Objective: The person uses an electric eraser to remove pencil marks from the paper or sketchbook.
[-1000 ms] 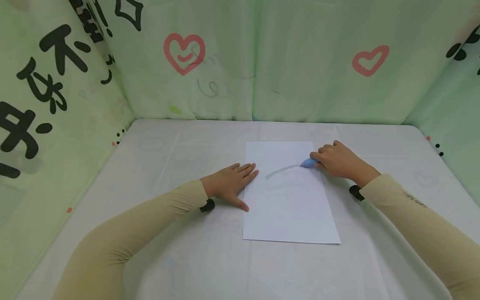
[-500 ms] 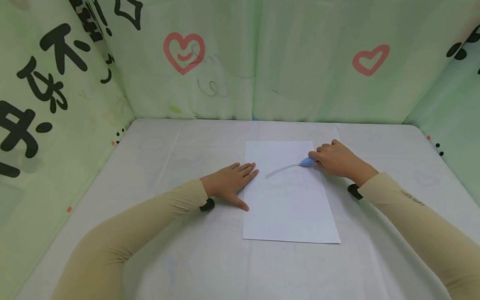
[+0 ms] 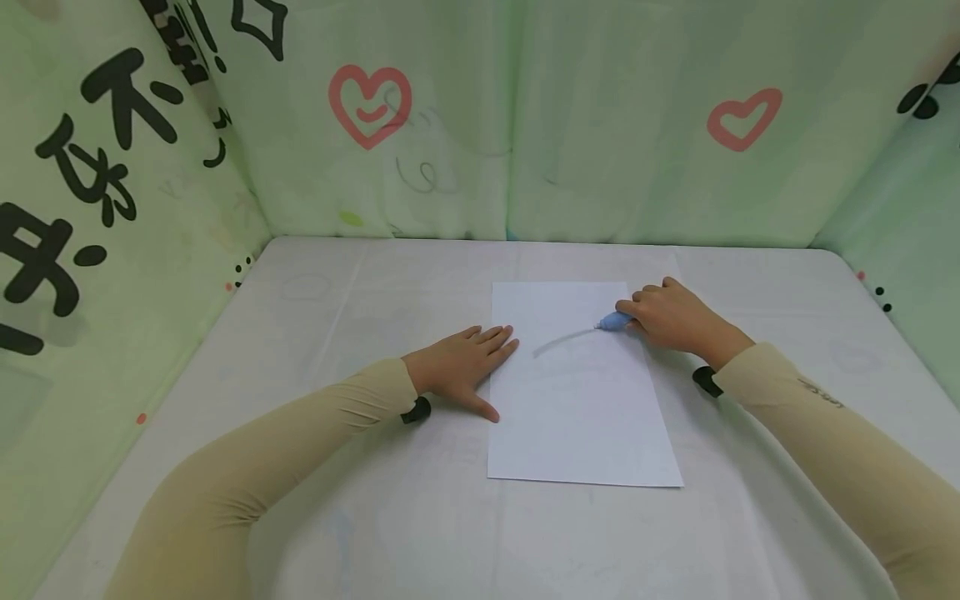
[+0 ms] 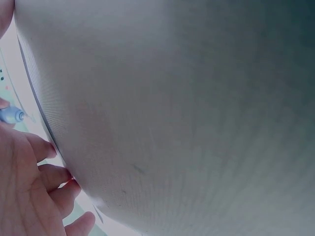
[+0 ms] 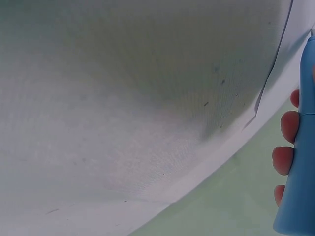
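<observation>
Broadly, little has changed over the last second: the right hand [image 3: 675, 321] has crept a touch toward the far edge of the sheet, and the pale streak on the paper [image 3: 581, 392] keeps the same length, so the stroke appears paused or only just resuming. Starting at the left, the left hand [image 3: 465, 367] lies flat on the tabletop [image 3: 337, 333], fingers [image 3: 498, 340] straight and together, their tips resting on the left edge of the paper and pinning it; it grips nothing. The paper lies in the middle of the tabletop, long side running away from the person. Across its upper part runs the faint grey streak [image 3: 562, 340], ending at the tip of the blue applicator [image 3: 615, 321]. Further right, the right hand is curled round that applicator, fingers clamped on its barrel, the nozzle touching the sheet near its right edge. Green printed cloth [image 3: 600, 125] encloses the space behind.
</observation>
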### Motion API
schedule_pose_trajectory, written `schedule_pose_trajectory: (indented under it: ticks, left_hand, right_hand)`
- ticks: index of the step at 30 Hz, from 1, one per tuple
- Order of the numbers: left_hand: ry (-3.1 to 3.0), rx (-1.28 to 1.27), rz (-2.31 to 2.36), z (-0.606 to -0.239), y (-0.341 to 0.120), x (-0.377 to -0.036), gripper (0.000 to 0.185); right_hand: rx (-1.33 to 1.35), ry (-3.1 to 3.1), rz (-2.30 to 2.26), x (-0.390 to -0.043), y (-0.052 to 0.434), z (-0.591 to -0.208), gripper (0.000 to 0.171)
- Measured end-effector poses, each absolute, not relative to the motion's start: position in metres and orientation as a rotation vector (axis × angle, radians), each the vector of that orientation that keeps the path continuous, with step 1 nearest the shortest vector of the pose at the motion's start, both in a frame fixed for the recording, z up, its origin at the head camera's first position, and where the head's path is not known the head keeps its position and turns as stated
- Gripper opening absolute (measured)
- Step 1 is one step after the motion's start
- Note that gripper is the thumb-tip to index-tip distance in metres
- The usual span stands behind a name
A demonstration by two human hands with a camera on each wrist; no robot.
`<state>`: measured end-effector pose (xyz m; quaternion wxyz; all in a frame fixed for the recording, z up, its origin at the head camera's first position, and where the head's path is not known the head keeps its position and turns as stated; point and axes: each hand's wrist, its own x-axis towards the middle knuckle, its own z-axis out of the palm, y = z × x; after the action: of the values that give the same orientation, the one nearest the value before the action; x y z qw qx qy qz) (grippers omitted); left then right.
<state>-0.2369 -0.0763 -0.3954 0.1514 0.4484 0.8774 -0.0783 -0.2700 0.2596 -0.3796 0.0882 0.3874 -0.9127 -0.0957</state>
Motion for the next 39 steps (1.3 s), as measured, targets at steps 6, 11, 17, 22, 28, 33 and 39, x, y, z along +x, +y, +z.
schedule_pose_trajectory:
  ticks: [6,11,17,22,28,33,39]
  left_hand:
    - [2.514,1.276,-0.229,-0.3968,-0.0759,-0.2382,0.111]
    - [2.513,1.275,-0.233,-0.3976,-0.0759,-0.2384,0.111]
    - [2.511,1.272,-0.239,-0.3975,-0.0753,-0.238,0.111]
    - [2.515,1.275,-0.233,-0.3972,-0.0755,-0.2381,0.111]
    - [2.518,1.268,-0.231,-0.3976,-0.0765,-0.2382,0.111]
    - [2.519,1.266,-0.25,-0.3992,-0.0763,-0.2387,0.111]
    - [2.525,1.271,-0.246,-0.3989,-0.0755,-0.2381,0.111]
  right_hand:
    - [1.162,-2.721,-0.294,-0.2678,0.2615,-0.3804,0.016]
    - [1.165,-2.718,-0.285,-0.2673,0.2616,-0.3797,0.017]
    - [1.159,-2.713,-0.29,-0.2705,0.2611,-0.3806,0.017]
    - [1.16,-2.726,-0.294,-0.2694,0.2613,-0.3794,0.016]
    - [1.166,-2.735,-0.299,-0.2669,0.2626,-0.3792,0.016]
    - [1.171,-2.725,-0.285,-0.269,0.2624,-0.3796,0.016]
    - [1.166,-2.72,-0.273,-0.2704,0.2624,-0.3793,0.014]
